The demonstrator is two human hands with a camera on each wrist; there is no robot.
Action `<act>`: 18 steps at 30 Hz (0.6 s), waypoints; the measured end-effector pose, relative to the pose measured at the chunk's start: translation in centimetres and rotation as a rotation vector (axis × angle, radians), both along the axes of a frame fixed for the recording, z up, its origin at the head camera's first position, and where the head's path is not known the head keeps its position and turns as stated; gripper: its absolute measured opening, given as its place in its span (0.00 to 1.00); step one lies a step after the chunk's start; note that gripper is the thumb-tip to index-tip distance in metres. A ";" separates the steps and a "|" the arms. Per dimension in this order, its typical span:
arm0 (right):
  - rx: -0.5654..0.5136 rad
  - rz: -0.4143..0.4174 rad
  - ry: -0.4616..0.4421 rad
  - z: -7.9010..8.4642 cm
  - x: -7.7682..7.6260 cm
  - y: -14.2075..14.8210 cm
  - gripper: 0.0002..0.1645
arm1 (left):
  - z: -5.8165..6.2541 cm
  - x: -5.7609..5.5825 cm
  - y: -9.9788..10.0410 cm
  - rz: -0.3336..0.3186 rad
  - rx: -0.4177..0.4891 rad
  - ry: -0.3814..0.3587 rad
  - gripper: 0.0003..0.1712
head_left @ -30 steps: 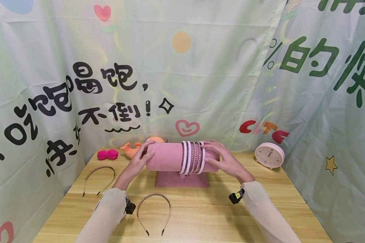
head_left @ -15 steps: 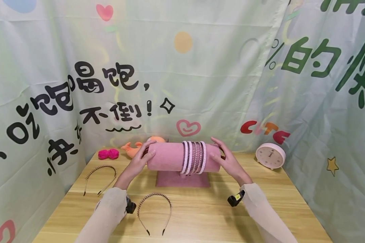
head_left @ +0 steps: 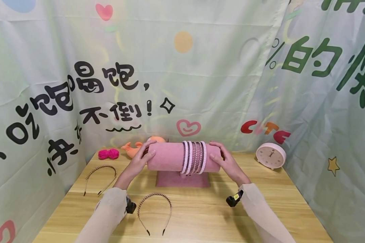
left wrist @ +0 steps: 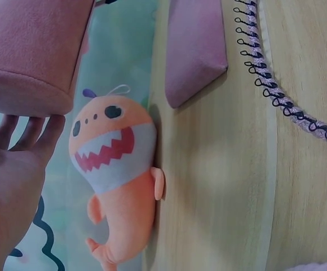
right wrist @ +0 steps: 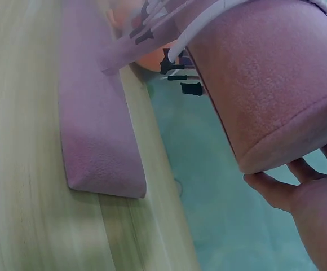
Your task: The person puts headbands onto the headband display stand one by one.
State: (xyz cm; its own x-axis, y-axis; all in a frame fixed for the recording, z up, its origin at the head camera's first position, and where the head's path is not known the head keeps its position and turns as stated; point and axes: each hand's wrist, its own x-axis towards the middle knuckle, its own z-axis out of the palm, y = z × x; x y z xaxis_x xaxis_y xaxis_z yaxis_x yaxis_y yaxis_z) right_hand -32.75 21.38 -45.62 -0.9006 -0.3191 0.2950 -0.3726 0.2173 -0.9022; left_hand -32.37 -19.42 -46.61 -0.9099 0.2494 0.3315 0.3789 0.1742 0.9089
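Note:
A pink plush-covered headband stand (head_left: 165, 157), a horizontal roll on a flat base (head_left: 182, 180), stands upright on the table. Several headbands (head_left: 195, 158), white, black and pinkish, sit side by side around its right half. My left hand (head_left: 138, 162) grips the roll's left end, thumb on the front; in the left wrist view its fingertips touch the end's rim. At the right end, my right hand (head_left: 230, 164) holds the roll the same way, thumb in front and fingers behind. One beaded headband (head_left: 154, 194) lies on the table in front of the stand.
Another beaded headband (head_left: 104, 166) lies at the left. Behind the stand sits an orange plush shark (left wrist: 127, 209). A bright pink bow-shaped item (head_left: 108, 154) is at the back left, a round pink clock (head_left: 271, 155) at the back right. Printed curtains (head_left: 213, 94) enclose the table.
My right hand has moved from the headbands to the roll's right end, and its raised fingers have come down onto it. My left hand has stayed at the left end.

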 end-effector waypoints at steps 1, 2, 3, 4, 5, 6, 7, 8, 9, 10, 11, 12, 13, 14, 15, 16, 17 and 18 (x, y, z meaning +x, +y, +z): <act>-0.001 -0.001 -0.003 0.0 0.0 0.0 0.32 | 0.0 0.0 0.0 -0.001 -0.001 -0.002 0.29; -0.001 -0.001 -0.005 0.0 0.0 0.0 0.32 | 0.0 0.1 0.0 -0.003 -0.001 -0.004 0.29; -0.001 -0.001 -0.005 -0.1 0.0 0.0 0.32 | 0.1 0.1 0.0 -0.002 -0.001 -0.007 0.29; -0.002 -0.001 -0.005 -0.1 -0.1 0.0 0.32 | 0.1 0.1 0.0 -0.005 0.000 -0.009 0.28; -0.001 0.000 -0.005 -0.2 -0.1 0.0 0.32 | 0.1 0.1 -0.1 -0.006 -0.002 -0.012 0.28; -0.001 0.000 -0.007 -0.2 -0.1 0.0 0.32 | 0.1 0.2 -0.1 -0.006 -0.003 -0.017 0.28; -0.001 0.000 -0.010 -0.2 -0.1 0.0 0.32 | 0.2 0.2 -0.1 -0.007 -0.008 -0.020 0.29; -0.002 0.001 -0.011 -0.3 -0.2 0.0 0.32 | 0.2 0.2 -0.2 -0.005 -0.015 -0.023 0.29; 0.000 0.000 -0.012 -0.3 -0.2 0.0 0.32 | 0.2 0.3 -0.3 -0.005 -0.024 -0.024 0.30; 0.000 0.000 -0.014 -0.3 -0.2 0.1 0.32 | 0.2 0.3 -0.4 -0.008 -0.029 -0.028 0.30; 0.001 -0.001 -0.015 -0.4 -0.2 0.1 0.32 | 0.2 0.3 -0.6 -0.009 -0.041 -0.026 0.31; 0.000 -0.001 -0.017 -0.4 -0.2 0.1 0.32 | 0.2 0.3 -0.8 -0.010 -0.049 -0.027 0.32; 0.000 -0.002 -0.017 -0.4 -0.2 0.1 0.33 | 0.1 0.4 -1.0 -0.016 -0.054 -0.026 0.33; 0.001 -0.004 -0.018 -0.4 -0.2 0.1 0.32 | 0.1 0.5 -1.3 -0.020 -0.058 -0.024 0.34; 0.002 -0.006 -0.019 -0.5 -0.2 0.2 0.32 | 0.1 0.5 -1.6 -0.027 -0.061 -0.020 0.34; 0.000 -0.007 -0.021 -0.5 -0.2 0.2 0.32 | 0.1 0.7 -2.0 -0.030 -0.065 -0.018 0.35; -0.001 -0.008 -0.022 -0.5 -0.2 0.2 0.32 | 0.1 0.8 -2.4 -0.026 -0.075 -0.016 0.35; -0.004 -0.009 -0.023 -0.5 -0.2 0.2 0.32 | 0.1 1.0 -2.9 -0.022 -0.085 -0.019 0.36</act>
